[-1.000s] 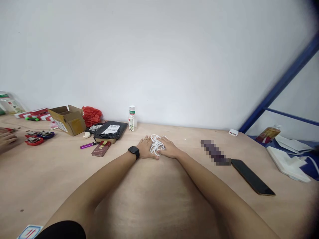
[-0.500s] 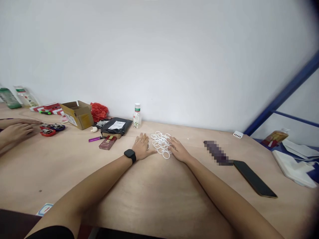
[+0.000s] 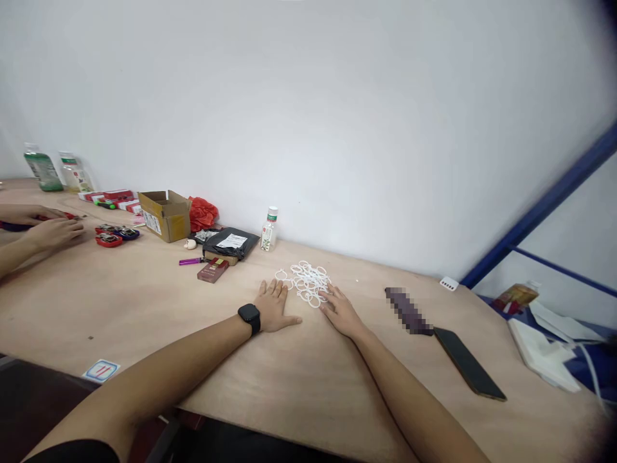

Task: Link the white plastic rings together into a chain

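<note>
A loose pile of white plastic rings (image 3: 308,278) lies on the table, with one ring set off on its left side. My left hand (image 3: 271,307), with a black watch on the wrist, rests palm down just in front of the pile's left side. Its fingers are spread and it holds nothing. At the pile's right edge is my right hand (image 3: 341,312), also palm down with fingers apart. Its fingertips touch or nearly touch the nearest rings.
Beyond my left hand are a dark red box (image 3: 213,271), a purple lighter (image 3: 191,262), a black parcel (image 3: 234,243), an open carton (image 3: 166,215) and a bottle (image 3: 269,229). A black phone (image 3: 470,362) lies right. Another person's hands (image 3: 53,233) are at far left.
My left hand has drawn back from the rings toward me, uncovering those on the left. My right hand has shifted slightly nearer too. The camera view has turned a little.
</note>
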A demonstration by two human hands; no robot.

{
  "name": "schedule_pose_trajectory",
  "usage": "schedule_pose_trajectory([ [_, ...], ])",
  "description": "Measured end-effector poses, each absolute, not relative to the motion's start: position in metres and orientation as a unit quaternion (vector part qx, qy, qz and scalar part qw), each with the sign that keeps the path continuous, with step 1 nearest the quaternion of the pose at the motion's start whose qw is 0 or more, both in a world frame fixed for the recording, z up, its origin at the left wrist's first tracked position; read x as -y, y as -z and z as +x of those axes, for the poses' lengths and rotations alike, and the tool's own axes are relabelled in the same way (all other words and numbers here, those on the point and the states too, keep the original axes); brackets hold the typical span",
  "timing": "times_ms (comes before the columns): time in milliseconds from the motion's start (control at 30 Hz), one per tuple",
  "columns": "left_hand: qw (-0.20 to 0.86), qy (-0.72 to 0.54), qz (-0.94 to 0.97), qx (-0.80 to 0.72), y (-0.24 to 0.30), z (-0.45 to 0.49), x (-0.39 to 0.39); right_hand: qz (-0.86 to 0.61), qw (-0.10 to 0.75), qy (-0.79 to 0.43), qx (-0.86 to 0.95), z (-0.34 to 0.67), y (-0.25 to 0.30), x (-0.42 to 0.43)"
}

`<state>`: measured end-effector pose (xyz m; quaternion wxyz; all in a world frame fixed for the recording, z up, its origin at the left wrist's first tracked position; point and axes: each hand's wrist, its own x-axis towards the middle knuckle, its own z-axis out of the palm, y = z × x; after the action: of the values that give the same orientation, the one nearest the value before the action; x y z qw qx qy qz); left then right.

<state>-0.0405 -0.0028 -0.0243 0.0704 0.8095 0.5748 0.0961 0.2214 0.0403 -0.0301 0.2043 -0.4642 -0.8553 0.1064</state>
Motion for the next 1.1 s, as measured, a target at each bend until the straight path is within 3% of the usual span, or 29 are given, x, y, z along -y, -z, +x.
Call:
schedule_pose_trajectory([
  [167,0.071,-0.103,0.806,-0.578,0.026,-0.032,-0.008,-0.412,0.251,-0.086,0.872,0.223,0.032,-0.046],
  [733,0.073,-0.097,0.787,-0.605,0.014,-0.011,-0.041,-0.426,0.258,-0.078,0.863,0.194,0.027,-0.070],
  [933,0.034,-0.128,0.793,-0.595,0.011,-0.019,-0.011,-0.407,0.295,-0.054,0.863,0.225,0.014,-0.052],
  [1100,0.030,-0.146,0.861,-0.486,0.014,-0.020,0.025,-0.432,0.250,-0.081,0.863,0.243,0.012,-0.036],
])
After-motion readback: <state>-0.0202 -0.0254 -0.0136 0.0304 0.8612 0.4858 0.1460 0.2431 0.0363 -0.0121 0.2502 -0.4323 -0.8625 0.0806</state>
